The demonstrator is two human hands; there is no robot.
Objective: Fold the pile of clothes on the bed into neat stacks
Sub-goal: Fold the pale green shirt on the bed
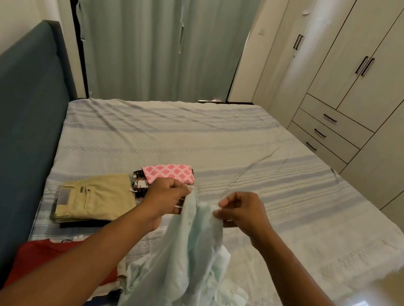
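Pinched pale blue shirt point(186, 261) by top edge, left hand point(167, 196) and right hand point(241, 212) level; dangled it lengthwise beneath.

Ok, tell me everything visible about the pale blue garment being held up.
The pale blue garment is thin, crumpled fabric, not yet folded. The left hand and right hand pinch its top edge, slightly apart, so it hangs in loose vertical folds. Its lower part bunches on the striped bed near the front edge, beside a red garment.
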